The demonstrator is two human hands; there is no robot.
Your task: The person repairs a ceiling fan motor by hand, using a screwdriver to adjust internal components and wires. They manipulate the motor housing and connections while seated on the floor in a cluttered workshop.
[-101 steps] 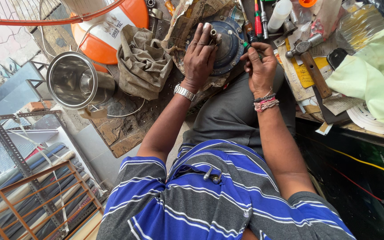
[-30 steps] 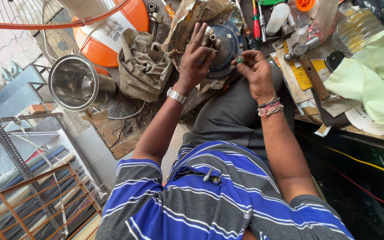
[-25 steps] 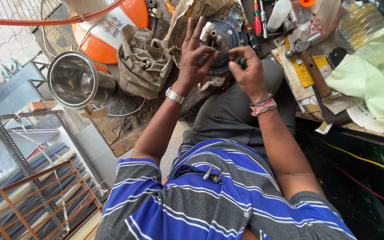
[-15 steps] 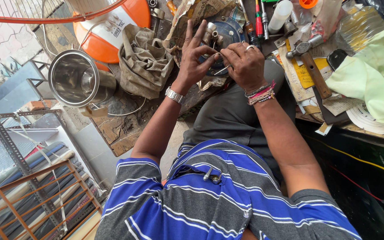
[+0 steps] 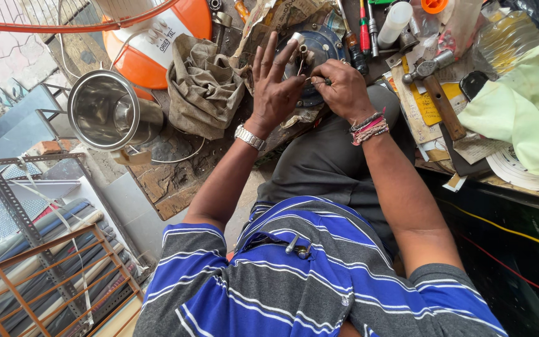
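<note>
The right hand (image 5: 343,90), which was working out at about four o'clock of the round dark-blue motor part (image 5: 319,53), is now sitting hard against the left hand (image 5: 274,84), so both are closing on the same small spot at the part's near edge; the work is looking like fine fiddling with a thin wire (image 5: 312,78) rather than gripping the whole body.

The orange-and-white fan base (image 5: 157,37) is lying at ten o'clock of the hands, smooth moulded plastic. A shiny steel pot (image 5: 104,112) is standing at nine o'clock, round and mirror-bright. A crumpled grey-brown cloth (image 5: 204,81) is slumping between pot and hands, coarse and stained. A wooden-handled hammer (image 5: 435,87) is resting at three o'clock on yellowed papers.

The left hand is spreading its fingers flat over the part, steadying it. The right hand is pinching the wire between thumb and forefinger
</note>
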